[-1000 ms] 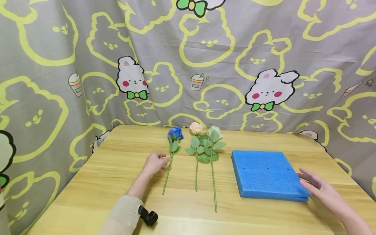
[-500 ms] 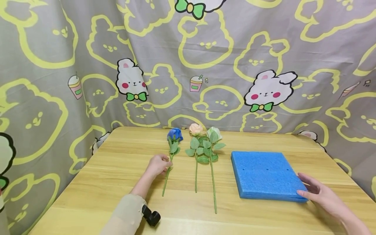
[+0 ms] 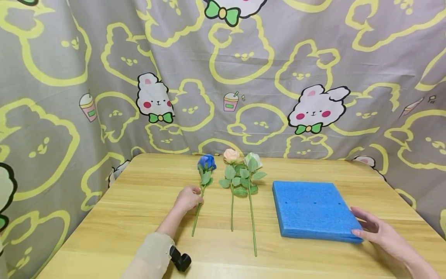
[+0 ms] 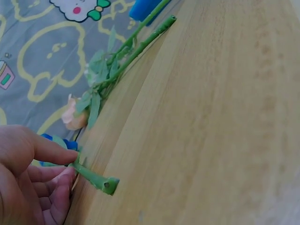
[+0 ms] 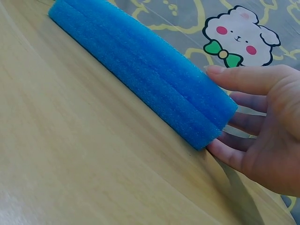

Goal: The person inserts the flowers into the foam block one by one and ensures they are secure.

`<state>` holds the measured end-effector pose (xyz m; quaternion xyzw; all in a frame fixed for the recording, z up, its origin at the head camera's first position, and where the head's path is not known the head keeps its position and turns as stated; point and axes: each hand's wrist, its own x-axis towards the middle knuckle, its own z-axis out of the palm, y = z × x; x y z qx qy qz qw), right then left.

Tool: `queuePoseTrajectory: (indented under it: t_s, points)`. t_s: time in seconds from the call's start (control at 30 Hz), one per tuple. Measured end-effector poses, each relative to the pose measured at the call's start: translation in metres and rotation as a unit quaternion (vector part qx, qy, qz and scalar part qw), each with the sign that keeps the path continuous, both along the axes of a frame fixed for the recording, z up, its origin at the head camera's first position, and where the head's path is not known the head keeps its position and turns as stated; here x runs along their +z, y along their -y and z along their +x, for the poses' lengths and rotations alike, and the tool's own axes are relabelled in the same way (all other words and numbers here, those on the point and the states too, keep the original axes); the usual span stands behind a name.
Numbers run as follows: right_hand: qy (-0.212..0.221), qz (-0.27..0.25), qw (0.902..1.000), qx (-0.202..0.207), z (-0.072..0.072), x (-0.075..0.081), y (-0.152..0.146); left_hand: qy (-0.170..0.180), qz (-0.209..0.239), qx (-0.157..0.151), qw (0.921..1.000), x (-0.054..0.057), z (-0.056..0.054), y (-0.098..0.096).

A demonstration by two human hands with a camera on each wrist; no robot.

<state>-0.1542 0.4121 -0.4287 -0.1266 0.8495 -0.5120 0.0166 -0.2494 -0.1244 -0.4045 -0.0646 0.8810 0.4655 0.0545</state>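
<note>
Stem of blue rose is being pinched btwn thumb & fingers of L hand; whether it's being held clear of the table can't be told. Bloom is being pointed to 1 o'clock from that hand, cut end to 6. Near R corner of blue foam block is being clasped by R hand, thumb being laid on top, fingers being set round the end. Block is being borne flat by the table, approx 3 o'clock from L hand, 9–10 from R; 3 small dark holes are being shown on its top. Btwn the hands, peach rose & white rose are being supported by the table, leaves overlapping, blooms being set at 1–2 & 2 o'clock from L hand. Black device is being worn at cuff of beige sleeve, 6 o'clock from L hand. Table's 12 o'clock edge is being backed by grey curtain w/ rabbit prints.
</note>
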Motion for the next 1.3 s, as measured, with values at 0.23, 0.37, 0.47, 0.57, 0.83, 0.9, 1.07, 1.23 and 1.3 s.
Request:
queuePoseTrajectory:
  t_s: [0.23, 0.37, 0.47, 0.57, 0.83, 0.9, 1.07, 1.23, 1.3]
  points:
    - [0.010, -0.005, 0.9999, 0.001, 0.000, 0.002, 0.000, 0.006, -0.021, 0.017, 0.9996, -0.001, -0.005, 0.000]
    - [0.008, -0.001, 1.0000, 0.000, 0.001, 0.002, 0.001, 0.011, -0.006, 0.026, 0.9996, 0.000, -0.006, 0.001]
    - [-0.001, 0.002, 1.0000, 0.003, 0.001, 0.002, 0.002, 0.012, 0.014, 0.031, 0.9993, 0.000, -0.006, 0.001]
    - [-0.002, 0.002, 1.0000, 0.005, 0.001, 0.003, 0.001, 0.019, 0.046, 0.027, 0.9984, 0.000, -0.005, 0.001]
    - [0.000, 0.006, 1.0000, 0.001, 0.002, 0.005, 0.002, 0.061, 0.132, -0.006, 0.9894, 0.001, -0.003, 0.004]
    - [0.002, 0.005, 1.0000, 0.001, 0.002, 0.005, 0.002, 0.071, 0.147, -0.017, 0.9864, 0.001, -0.003, 0.005]
    - [0.010, 0.001, 0.9999, 0.002, 0.002, 0.005, 0.001, 0.082, 0.181, -0.045, 0.9790, 0.003, -0.003, 0.009]
    - [-0.003, -0.009, 0.9998, 0.018, 0.002, 0.004, 0.001, 0.080, 0.221, -0.075, 0.9690, 0.007, -0.001, 0.012]
    - [-0.011, -0.012, 0.9995, 0.027, 0.002, 0.004, 0.001, 0.074, 0.232, -0.081, 0.9666, 0.009, -0.001, 0.012]
